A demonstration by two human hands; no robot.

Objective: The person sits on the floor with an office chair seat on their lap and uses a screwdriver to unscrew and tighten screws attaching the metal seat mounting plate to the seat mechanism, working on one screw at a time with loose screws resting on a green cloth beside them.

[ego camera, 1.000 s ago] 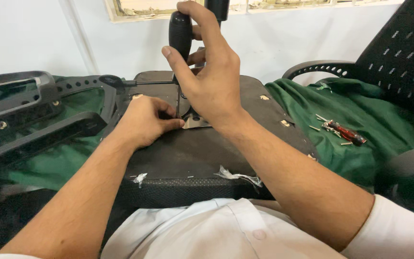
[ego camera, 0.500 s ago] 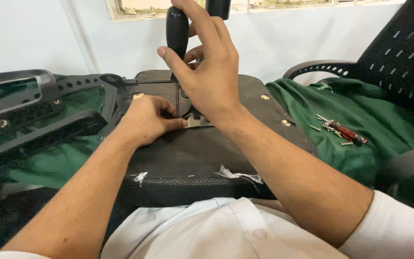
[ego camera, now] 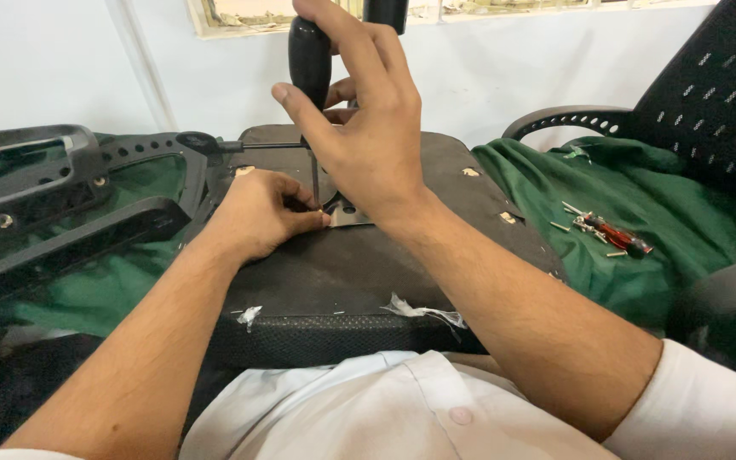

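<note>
Holding screwdriver [ego camera: 309, 64] upright, right hand [ego camera: 368, 136]; tip down.

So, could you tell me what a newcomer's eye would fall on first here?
First, the right hand at top centre, gripping a black-handled screwdriver upright over the upturned black seat base. Just left, the left hand pinches at a metal plate. A red-handled tool lies on green cloth, right.

A chair-repair workshop — loose chair frames [ego camera: 61, 204], an upturned seat [ego camera: 368, 273], scattered screws [ego camera: 585, 223].
</note>
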